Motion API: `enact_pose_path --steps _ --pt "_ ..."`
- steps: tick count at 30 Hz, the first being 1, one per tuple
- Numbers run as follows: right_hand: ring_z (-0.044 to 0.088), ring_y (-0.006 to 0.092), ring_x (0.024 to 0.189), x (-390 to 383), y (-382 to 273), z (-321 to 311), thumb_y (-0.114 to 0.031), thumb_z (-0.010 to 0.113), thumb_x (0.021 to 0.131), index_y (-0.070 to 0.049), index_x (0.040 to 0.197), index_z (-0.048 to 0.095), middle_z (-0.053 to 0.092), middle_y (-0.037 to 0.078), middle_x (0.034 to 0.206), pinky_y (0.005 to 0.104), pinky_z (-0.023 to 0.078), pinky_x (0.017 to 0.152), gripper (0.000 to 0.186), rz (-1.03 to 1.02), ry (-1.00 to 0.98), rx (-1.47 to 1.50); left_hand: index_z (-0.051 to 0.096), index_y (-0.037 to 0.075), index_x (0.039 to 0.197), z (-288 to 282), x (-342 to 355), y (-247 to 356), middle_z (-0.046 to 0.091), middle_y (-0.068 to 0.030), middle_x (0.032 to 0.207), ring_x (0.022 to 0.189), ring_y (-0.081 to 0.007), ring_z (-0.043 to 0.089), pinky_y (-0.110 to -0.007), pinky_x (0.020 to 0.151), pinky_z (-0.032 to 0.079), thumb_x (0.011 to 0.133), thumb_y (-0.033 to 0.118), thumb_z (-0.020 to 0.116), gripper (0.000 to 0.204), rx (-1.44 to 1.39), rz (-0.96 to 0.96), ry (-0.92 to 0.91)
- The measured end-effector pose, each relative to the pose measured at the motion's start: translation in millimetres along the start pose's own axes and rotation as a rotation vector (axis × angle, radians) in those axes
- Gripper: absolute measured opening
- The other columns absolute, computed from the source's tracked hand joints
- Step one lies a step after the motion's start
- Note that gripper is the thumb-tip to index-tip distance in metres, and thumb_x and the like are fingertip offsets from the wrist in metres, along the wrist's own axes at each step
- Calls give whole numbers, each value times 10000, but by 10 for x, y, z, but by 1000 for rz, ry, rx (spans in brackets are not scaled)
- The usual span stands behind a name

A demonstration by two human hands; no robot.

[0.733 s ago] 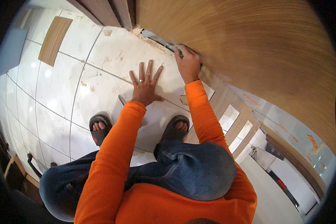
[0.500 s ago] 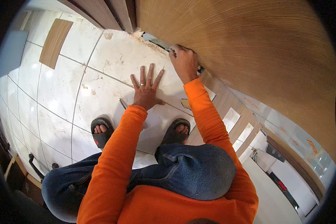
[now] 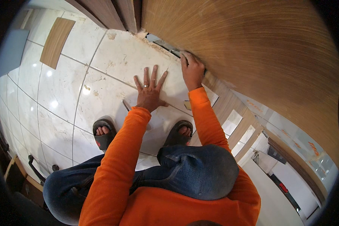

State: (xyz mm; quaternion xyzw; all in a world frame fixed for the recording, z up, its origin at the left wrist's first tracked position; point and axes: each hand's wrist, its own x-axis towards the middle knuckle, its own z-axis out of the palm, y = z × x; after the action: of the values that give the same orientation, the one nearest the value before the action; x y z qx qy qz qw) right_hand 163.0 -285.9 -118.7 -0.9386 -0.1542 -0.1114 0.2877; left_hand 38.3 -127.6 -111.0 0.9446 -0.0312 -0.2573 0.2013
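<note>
My left hand (image 3: 150,94) lies flat on the white tiled floor (image 3: 113,52), fingers spread, a ring on one of them. At the bottom edge of a large brown wood-grain panel (image 3: 245,49), my right hand (image 3: 193,71) is closed with bent fingers. Its fingertips are at the narrow gap (image 3: 164,45) between panel and floor; what they grip, if anything, is hidden. A thin, straight-edged piece (image 3: 125,104) pokes out beside my left forearm, mostly covered by it. Near my right wrist lies a small yellowish-brown scrap (image 3: 187,105).
A loose wood-grain board (image 3: 57,43) lies on the floor at the far left, near a grey-blue sheet (image 3: 12,54). Dark wooden uprights (image 3: 118,13) stand at the top. Wood-grain strips (image 3: 233,109) lie at the right. My sandalled feet (image 3: 103,132) are behind my left hand.
My right hand has slid slightly right and nearer to me along the panel's bottom edge, showing more of the gap. My left hand stays flat on the floor.
</note>
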Motion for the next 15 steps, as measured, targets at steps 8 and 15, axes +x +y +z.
enact_pose_path --steps 8,15 --pt "724 307 868 -105 34 44 -115 688 909 -51 1013 737 744 138 972 377 563 789 131 50 56 153 84 319 1620 7 -3 -3 -25 -118 1693 1534 -437 -40 -785 1114 51 495 622 894 1419 -29 12 35" --pt "708 333 890 -178 97 117 -128 693 904 -60 1001 732 736 160 977 402 553 817 125 73 33 151 90 303 1623 36 6 -28 -71 -146 1684 1521 -473 -69 -811 1089 43 487 625 904 1433 -30 28 20"
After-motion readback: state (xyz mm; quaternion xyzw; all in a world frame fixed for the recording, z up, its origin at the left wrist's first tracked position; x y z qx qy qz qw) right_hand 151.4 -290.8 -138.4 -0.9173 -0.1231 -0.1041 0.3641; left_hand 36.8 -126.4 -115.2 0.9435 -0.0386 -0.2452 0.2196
